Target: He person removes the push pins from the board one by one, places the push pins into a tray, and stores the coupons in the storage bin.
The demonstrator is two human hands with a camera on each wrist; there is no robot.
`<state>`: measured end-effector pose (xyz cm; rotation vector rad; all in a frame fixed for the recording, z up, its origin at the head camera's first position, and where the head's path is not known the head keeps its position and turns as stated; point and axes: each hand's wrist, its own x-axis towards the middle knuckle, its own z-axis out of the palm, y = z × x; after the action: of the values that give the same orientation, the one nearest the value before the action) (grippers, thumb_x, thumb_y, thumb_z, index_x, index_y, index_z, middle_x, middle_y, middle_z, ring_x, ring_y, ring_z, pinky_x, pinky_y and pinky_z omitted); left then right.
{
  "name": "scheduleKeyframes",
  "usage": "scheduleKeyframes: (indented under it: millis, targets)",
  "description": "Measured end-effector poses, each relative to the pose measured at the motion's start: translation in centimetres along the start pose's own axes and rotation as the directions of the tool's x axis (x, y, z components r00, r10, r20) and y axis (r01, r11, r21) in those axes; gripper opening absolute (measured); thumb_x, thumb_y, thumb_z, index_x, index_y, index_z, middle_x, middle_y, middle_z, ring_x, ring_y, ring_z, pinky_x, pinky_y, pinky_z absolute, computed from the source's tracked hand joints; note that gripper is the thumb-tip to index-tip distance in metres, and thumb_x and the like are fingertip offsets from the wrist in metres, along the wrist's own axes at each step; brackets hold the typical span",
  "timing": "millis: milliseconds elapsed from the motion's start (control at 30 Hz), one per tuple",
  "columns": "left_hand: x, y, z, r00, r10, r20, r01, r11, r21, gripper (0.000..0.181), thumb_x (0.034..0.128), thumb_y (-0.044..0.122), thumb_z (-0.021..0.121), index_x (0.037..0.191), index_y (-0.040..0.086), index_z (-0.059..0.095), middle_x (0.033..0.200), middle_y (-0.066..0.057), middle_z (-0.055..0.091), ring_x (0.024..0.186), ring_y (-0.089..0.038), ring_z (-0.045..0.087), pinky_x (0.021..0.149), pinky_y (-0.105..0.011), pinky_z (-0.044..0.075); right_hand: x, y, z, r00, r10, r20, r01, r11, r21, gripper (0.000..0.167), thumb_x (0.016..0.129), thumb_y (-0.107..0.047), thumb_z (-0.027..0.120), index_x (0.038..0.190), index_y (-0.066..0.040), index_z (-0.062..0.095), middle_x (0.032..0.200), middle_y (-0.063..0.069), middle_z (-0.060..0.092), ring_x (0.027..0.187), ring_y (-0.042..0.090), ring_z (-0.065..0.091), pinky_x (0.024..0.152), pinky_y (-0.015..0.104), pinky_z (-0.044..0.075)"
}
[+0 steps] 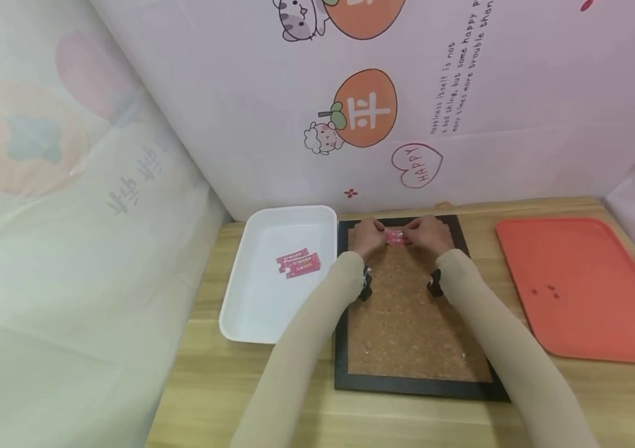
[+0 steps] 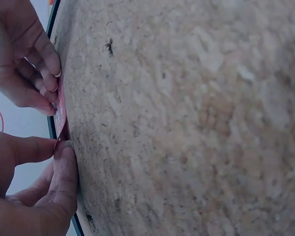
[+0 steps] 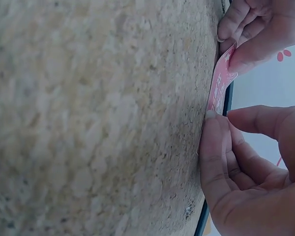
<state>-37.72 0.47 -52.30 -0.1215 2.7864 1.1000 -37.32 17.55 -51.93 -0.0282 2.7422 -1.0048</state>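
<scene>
A pink paper ticket [image 1: 396,238] with white print is at the top of a black-framed cork board [image 1: 407,323]. My left hand [image 1: 370,238] pinches one end of it between thumb and finger, and that end curls up in the right wrist view. At the other end, my right hand [image 1: 431,236] holds the ticket [image 3: 219,91] with the index fingertip [image 3: 210,115] on its face and the thumb close by. Whether a small pin sits between those right fingers is hidden. Two more pink tickets [image 1: 302,266] overlap in the white tray [image 1: 236,298] on the left.
An orange-red tray [image 1: 592,280] lies right of the board with several small dark bits [image 1: 551,288] on it. Small shiny spots [image 1: 463,355] mark the board's lower part. A printed cloth [image 1: 272,124] stands behind the wooden table [image 1: 228,386].
</scene>
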Motion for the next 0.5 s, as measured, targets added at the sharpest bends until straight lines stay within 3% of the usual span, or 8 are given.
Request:
scheduleKeyframes:
  millis: [267, 500]
  targets:
    - [0.04, 0.31, 0.00, 0.999, -0.030, 0.016, 0.030, 0.999, -0.014, 0.017, 0.0935, 0.017, 0.073, 0.109, 0.011, 0.074, 0.110, -0.005, 0.074, 0.100, -0.019, 0.066, 0.088, -0.034, 0.057, -0.17, 0.13, -0.20, 1.000, 0.005, -0.023, -0.005, 1.000, 0.002, 0.040, 0.100, -0.036, 0.063, 0.124, -0.006, 0.074, 0.130, 0.022, 0.071, 0.117, 0.040, 0.061, 0.102, 0.057, 0.046]
    - [-0.40, 0.14, -0.51, 0.999, -0.035, 0.031, 0.036, 0.999, -0.029, 0.016, 0.0928, 0.019, 0.075, 0.108, 0.012, 0.076, 0.107, -0.003, 0.074, 0.095, -0.017, 0.064, 0.086, -0.032, 0.055, 0.19, 0.43, 0.12, 1.000, 0.004, -0.011, -0.004, 1.000, 0.022, 0.041, 0.098, -0.037, 0.066, 0.125, -0.007, 0.074, 0.132, 0.022, 0.069, 0.113, 0.037, 0.058, 0.101, 0.055, 0.046]
